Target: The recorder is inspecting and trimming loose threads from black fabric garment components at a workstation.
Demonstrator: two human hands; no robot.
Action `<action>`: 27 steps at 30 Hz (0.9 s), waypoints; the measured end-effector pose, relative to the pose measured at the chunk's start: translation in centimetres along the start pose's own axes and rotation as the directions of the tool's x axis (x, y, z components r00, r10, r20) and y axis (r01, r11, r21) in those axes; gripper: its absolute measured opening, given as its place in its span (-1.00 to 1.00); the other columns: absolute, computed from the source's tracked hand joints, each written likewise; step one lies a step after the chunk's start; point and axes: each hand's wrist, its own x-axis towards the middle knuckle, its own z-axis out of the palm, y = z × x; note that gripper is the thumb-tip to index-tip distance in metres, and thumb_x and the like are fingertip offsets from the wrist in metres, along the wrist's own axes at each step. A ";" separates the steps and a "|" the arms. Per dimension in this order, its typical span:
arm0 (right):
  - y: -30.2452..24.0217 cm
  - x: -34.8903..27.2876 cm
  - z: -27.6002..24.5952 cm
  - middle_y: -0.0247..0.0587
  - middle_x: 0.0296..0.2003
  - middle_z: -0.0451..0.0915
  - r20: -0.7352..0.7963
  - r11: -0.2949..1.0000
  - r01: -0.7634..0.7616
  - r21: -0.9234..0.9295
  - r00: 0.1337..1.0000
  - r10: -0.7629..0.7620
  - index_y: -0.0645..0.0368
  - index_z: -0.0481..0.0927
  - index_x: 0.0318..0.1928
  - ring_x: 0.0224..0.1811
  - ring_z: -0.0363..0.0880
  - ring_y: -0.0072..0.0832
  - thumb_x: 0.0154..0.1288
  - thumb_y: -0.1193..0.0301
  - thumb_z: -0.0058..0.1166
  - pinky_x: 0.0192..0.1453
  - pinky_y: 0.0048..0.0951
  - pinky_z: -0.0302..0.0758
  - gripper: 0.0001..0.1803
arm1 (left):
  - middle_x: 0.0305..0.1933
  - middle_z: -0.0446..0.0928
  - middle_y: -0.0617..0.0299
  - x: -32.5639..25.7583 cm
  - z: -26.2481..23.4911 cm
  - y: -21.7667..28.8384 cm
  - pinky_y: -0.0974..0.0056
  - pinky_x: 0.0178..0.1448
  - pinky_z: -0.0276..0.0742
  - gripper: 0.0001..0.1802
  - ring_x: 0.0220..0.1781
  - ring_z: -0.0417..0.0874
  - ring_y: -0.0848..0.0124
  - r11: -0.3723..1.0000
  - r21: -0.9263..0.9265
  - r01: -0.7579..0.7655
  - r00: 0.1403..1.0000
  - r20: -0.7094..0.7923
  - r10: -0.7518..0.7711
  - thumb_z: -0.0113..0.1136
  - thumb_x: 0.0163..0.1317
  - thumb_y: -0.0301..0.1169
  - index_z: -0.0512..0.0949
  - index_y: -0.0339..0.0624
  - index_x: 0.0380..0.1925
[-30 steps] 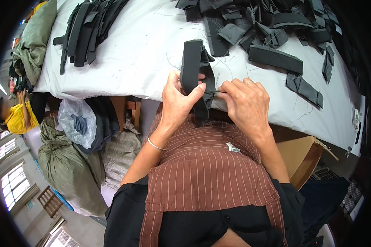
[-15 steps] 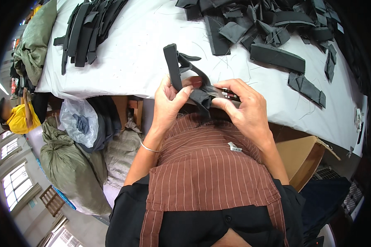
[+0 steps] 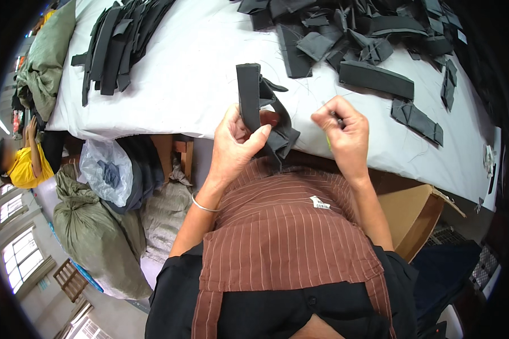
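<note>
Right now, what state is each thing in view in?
Left hand: closed on black piece
Black piece: folded, held up
Right hand: curled round dark tool
Dark tool: mostly hidden
Left stack: overlapping strips
Right pile: jumbled
Cardboard box: open
Plastic bag: holding dark cloth
Green sack: neck gathered

- One black strip (image 3: 249, 90), twelve o'clock
- One small dark tool (image 3: 337, 119), two o'clock
- Two black piles (image 3: 119, 45), ten and one o'clock
- One cardboard box (image 3: 408, 213), four o'clock

1 wide fisheye view looks steeply down from head height, the striped apron (image 3: 283, 237) near at lower centre, the white-covered table (image 3: 169, 85) across the upper frame.
</note>
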 end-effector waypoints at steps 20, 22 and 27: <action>-1.4 -2.4 -0.4 -0.36 -0.43 0.48 0.251 0.547 0.406 -0.732 0.907 -0.337 0.10 0.59 -0.30 -0.34 0.49 -0.39 -0.02 0.44 0.26 -0.30 -0.37 0.35 -0.79 | -0.15 0.47 0.27 0.6 0.6 -0.3 0.47 -0.11 0.42 -0.68 -0.18 0.45 0.61 0.971 0.237 0.032 0.994 0.095 -0.056 0.19 0.24 -0.49 0.33 -0.29 -0.07; -1.4 -2.5 -0.2 -0.37 -0.44 0.47 0.280 0.496 0.419 -0.760 0.901 -0.332 0.10 0.59 -0.32 -0.35 0.49 -0.40 -0.04 0.44 0.27 -0.31 -0.39 0.35 -0.79 | -0.18 0.46 0.29 0.6 0.6 -0.6 0.48 -0.15 0.42 -0.68 -0.22 0.44 0.62 0.966 0.259 0.010 0.995 0.091 -0.035 0.19 0.24 -0.48 0.33 -0.28 -0.07; -0.9 -3.2 0.4 -0.37 -0.45 0.47 0.275 0.438 0.422 -0.794 0.891 -0.360 0.10 0.58 -0.34 -0.38 0.49 -0.39 -0.06 0.42 0.27 -0.33 -0.38 0.36 -0.79 | -0.20 0.48 0.29 0.2 0.6 -1.1 0.48 -0.20 0.43 -0.66 -0.26 0.46 0.61 0.959 0.282 -0.018 0.999 0.039 0.007 0.20 0.22 -0.50 0.34 -0.28 -0.05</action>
